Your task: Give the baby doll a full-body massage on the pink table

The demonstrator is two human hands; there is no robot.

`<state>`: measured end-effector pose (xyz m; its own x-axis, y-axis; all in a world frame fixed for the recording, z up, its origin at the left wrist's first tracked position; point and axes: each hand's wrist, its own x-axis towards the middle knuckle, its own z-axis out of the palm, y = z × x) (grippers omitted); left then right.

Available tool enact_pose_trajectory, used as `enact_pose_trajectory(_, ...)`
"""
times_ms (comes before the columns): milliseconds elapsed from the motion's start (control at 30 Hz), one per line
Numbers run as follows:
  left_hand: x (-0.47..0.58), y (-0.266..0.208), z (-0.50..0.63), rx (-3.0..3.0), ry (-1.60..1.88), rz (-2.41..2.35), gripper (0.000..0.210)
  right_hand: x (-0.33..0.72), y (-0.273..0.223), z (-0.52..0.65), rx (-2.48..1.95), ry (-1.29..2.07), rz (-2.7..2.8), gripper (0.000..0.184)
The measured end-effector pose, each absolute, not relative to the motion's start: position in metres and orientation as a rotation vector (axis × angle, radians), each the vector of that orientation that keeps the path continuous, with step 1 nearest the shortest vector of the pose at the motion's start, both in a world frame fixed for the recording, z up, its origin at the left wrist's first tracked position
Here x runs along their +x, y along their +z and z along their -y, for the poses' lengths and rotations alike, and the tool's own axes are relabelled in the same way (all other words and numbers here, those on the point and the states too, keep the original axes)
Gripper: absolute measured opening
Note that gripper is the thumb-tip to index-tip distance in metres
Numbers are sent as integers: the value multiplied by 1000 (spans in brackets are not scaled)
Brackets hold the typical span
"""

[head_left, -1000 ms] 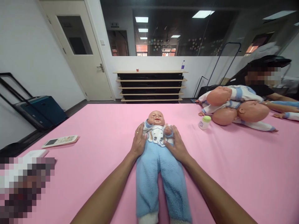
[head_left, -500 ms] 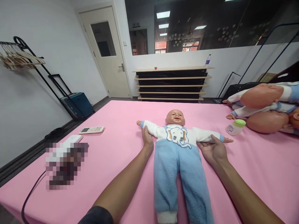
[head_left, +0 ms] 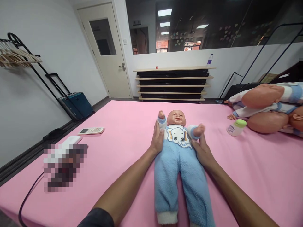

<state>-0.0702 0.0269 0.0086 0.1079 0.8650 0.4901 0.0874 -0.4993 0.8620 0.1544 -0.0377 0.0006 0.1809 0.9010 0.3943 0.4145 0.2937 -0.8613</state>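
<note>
A baby doll [head_left: 178,157] lies on its back in blue trousers and a white top with an elephant face, its head toward the far edge. My left hand [head_left: 158,137] is closed around the doll's arm on the left, which points up beside the head. My right hand [head_left: 204,151] holds the other arm from its outer side, thumb against the sleeve. That arm is bent upward and its small hand is blurred. Some of my fingers are hidden behind the sleeves.
The doll lies on a pink-covered table [head_left: 127,126]. At the left are a remote control [head_left: 91,130], a white device [head_left: 71,142] and a blurred-out object with a cable. To the right stand a green-capped bottle [head_left: 236,127] and a pile of more dolls [head_left: 267,121].
The doll's arms were stretched out sideways and are now raised inward near its head and chest. Both my hands moved in toward the body with them.
</note>
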Motion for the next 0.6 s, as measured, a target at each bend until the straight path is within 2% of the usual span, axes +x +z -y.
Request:
enact_pose_trajectory(200,-70,9,-25,2136,1206,-910,51,151,0,38,-1386,346,1807,60)
enact_pose_trajectory(333,-68,13,-24,2216,1153,-909,48,147,5,39,-1395,297,1865,62)
enact_pose_trajectory(433,-69,12,-23,2171,1187,-883,48,145,6,40,-1393,307,1800,65)
enact_pose_trajectory(600,-72,7,-27,1794,1456,-925,59,150,0,37,-1334,436,1375,84)
